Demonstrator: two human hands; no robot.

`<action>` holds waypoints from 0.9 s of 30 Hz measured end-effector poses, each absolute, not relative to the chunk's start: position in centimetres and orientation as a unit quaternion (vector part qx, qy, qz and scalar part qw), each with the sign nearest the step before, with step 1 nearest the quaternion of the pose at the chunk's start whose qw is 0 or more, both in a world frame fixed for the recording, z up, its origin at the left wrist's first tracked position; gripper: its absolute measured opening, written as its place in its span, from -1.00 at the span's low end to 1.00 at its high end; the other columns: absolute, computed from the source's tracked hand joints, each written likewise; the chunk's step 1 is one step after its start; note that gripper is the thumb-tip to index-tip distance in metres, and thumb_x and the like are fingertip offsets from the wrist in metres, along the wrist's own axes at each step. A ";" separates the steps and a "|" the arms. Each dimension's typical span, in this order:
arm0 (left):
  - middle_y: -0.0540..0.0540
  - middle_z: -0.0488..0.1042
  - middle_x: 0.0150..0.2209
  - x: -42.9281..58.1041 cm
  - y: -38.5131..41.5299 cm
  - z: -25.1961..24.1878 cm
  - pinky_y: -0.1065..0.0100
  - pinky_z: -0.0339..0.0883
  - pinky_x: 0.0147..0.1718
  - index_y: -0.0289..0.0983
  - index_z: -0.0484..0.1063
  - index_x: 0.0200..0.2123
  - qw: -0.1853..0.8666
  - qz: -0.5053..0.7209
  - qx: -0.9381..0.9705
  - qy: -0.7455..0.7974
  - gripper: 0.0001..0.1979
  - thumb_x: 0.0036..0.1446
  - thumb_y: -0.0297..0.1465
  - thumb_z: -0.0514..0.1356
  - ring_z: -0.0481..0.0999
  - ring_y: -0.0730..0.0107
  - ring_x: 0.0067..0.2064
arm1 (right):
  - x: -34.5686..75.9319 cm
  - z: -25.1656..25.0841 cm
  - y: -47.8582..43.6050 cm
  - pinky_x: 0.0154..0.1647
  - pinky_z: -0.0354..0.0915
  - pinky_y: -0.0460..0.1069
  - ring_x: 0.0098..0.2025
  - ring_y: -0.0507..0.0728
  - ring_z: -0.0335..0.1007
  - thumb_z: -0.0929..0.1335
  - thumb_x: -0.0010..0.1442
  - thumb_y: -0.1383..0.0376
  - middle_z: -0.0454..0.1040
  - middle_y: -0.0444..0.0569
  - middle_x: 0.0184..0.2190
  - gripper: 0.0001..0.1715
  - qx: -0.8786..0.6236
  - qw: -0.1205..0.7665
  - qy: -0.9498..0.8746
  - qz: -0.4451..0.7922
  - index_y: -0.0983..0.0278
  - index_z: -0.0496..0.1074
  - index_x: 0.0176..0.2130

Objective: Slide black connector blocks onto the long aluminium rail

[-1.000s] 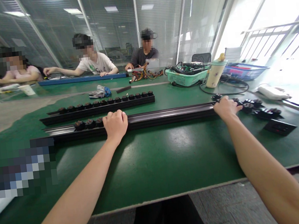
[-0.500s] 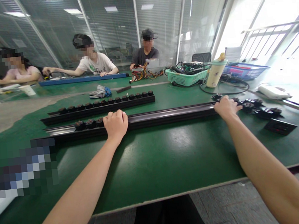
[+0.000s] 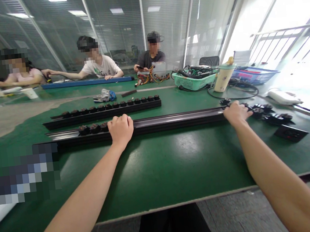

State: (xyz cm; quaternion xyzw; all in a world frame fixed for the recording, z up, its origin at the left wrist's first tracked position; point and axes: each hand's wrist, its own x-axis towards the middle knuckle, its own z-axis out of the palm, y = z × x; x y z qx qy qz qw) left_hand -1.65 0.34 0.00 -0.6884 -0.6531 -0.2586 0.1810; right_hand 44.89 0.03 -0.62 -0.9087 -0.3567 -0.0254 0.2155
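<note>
A long black rail (image 3: 177, 118) with a shiny metal channel lies across the green table in front of me. Several black blocks (image 3: 94, 128) sit in its channel toward the left. My left hand (image 3: 121, 130) is closed around the rail, just right of these blocks. At the rail's right end, my right hand (image 3: 236, 113) is bent down with curled fingers; what lies under them is hidden. Linked black pieces (image 3: 259, 109) stretch out to the right of that hand, and a flat black plate (image 3: 291, 132) lies nearer me.
Behind stands a second black rail (image 3: 115, 110) filled with blocks. Farther back are a grey-blue glove (image 3: 105, 95), a green basket (image 3: 194, 80) of cables, a cream tumbler (image 3: 221, 78) and a blue basket (image 3: 253, 74). Co-workers sit across the table, one beside a long blue bar (image 3: 87, 82).
Both my hands keep their places on and by the rail. The view has shifted very slightly. Across the table, a co-worker's hands have risen a little with a dark object.
</note>
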 end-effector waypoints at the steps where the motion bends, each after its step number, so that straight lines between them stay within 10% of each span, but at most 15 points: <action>1: -0.31 0.60 -0.19 -1.6 0.3 0.0 0.05 0.15 -0.08 -0.23 0.49 -0.21 0.179 -0.259 -0.688 -0.653 -0.57 0.39 -0.27 -0.16 0.45 -0.04 -0.04 | 44.9 -0.6 0.0 0.21 0.03 0.31 0.28 0.52 0.21 0.22 0.37 0.22 0.30 0.59 0.19 -0.44 -0.908 0.218 -0.357 -0.027 0.51 0.27 0.23; 27: -0.32 0.60 -0.19 -1.7 0.5 -0.1 0.06 0.14 -0.10 -0.26 0.49 -0.21 0.183 -0.259 -0.686 -0.655 -0.57 0.39 -0.27 -0.15 0.45 -0.04 -0.05 | 46.2 -1.6 0.4 0.25 0.21 0.26 0.26 0.42 0.34 0.32 0.30 0.20 0.45 0.37 0.14 -0.47 -0.909 0.288 -0.299 -0.037 0.46 0.34 0.15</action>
